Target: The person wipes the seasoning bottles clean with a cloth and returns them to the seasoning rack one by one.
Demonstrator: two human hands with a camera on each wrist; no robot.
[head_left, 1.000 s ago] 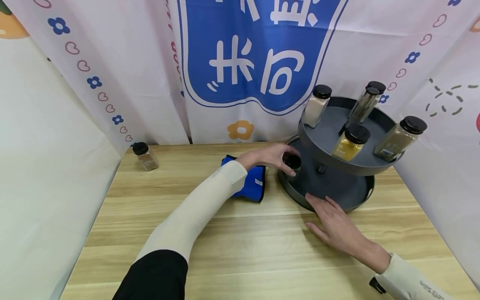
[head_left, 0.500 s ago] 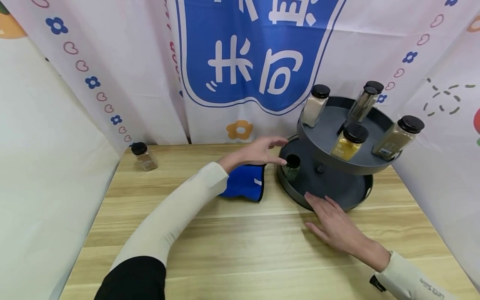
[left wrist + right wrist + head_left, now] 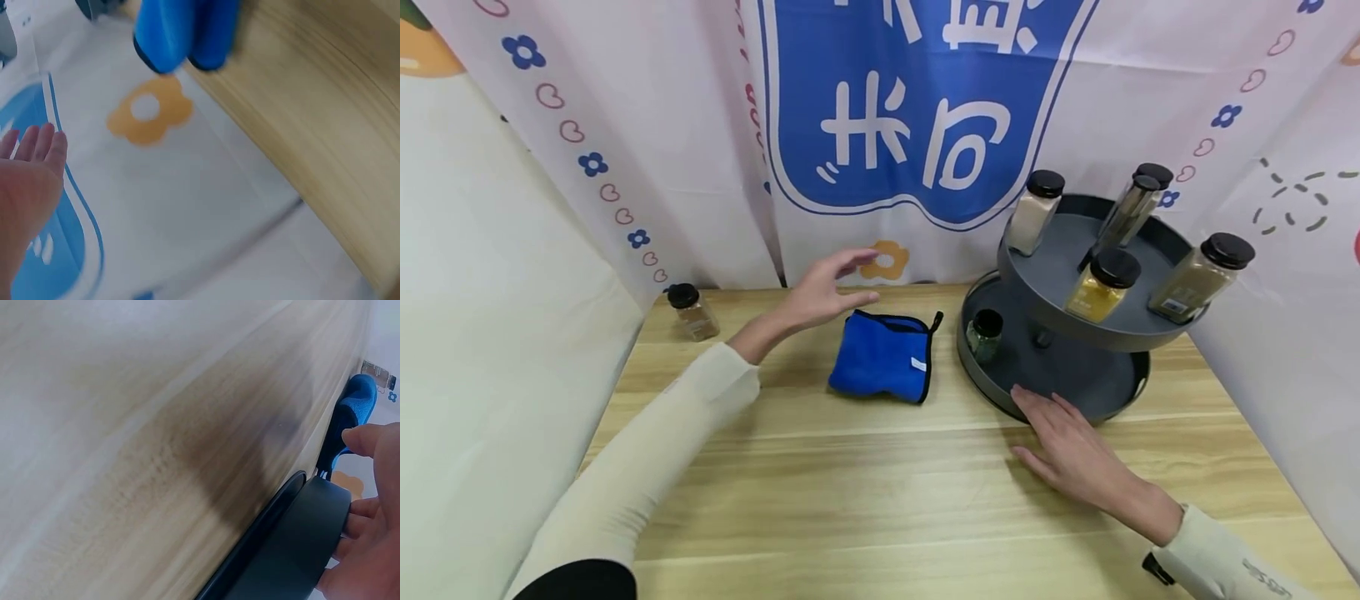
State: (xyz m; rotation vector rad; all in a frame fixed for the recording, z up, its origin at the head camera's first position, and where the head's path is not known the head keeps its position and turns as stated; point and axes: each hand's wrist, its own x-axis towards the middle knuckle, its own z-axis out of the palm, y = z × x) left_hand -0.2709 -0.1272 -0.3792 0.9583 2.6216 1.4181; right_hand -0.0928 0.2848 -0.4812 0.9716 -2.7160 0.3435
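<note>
My left hand [image 3: 820,293] hangs empty with its fingers spread, behind and left of the folded blue cloth [image 3: 883,358]. In the left wrist view the same hand [image 3: 34,187] holds nothing. Fingers of my right hand [image 3: 1071,450] touch the front rim of the two-tier dark grey tray [image 3: 985,385]; the right wrist view shows this hand [image 3: 369,519] against the tray's wall [image 3: 290,544]. A jar with a black lid and green contents [image 3: 983,340] stands on the lower tier, at its left side.
Several black-lidded jars stand on the upper tier, among them a yellow one [image 3: 1093,296] and a brownish one [image 3: 1191,287]. Another brown jar [image 3: 697,318] stands at the table's back left corner. A printed curtain [image 3: 700,167] hangs behind the table [image 3: 880,500].
My left hand let go of the green jar, which stays on the lower tier, and moved left past the blue cloth. The right hand stayed at the rim.
</note>
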